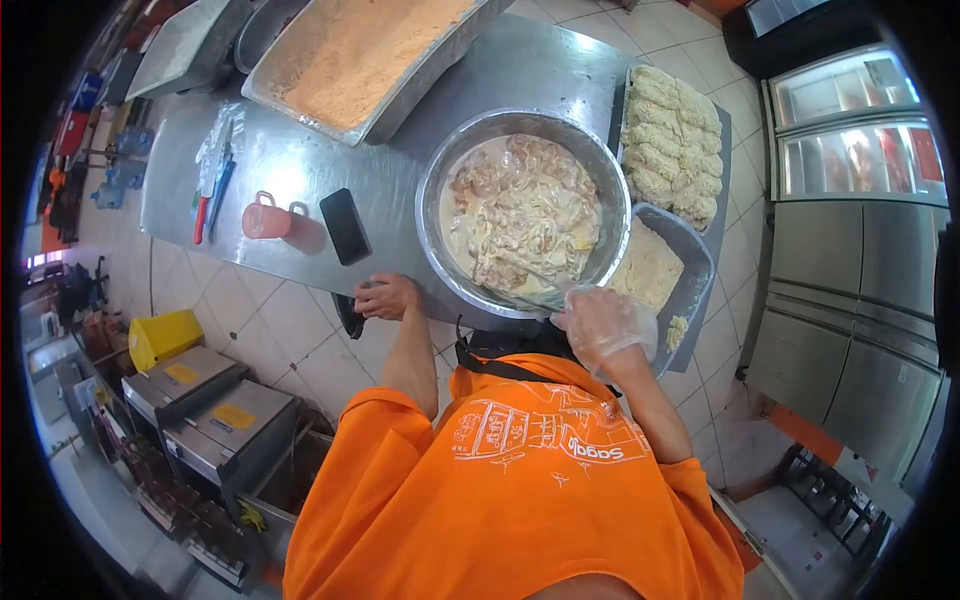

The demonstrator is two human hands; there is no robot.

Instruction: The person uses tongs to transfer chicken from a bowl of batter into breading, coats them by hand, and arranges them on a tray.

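The fingers [574, 302] of the right hand [608, 332], in a loose clear plastic glove, are closed around the end of a thin metal utensil [540, 286]; the glove hides just how they grip it. The utensil reaches over the near rim of a large steel bowl [431, 200] into the mix [525, 215], which is pale and wet, with pinkish pieces and yellowish strips. The bowl stands on the steel table [510, 65], at the edge close to the person's orange shirt [520, 470]. Just right of it is a grey tub [700, 270] of pale crumbs [645, 265], and beyond that a tray of coated pieces [672, 135] in rows. Left of the bowl lie a dark phone [345, 226] and, farther out, a pink cup [264, 220] and a red-handled knife [201, 212] beside clear plastic [213, 150]. A deep pan [400, 115] of orange powder [365, 60] sits toward the far side. The left hand [389, 297], bare, is at the table's near edge below the phone, fingers partly curled by a black thing [349, 317]; whether they grip it, I cannot tell.
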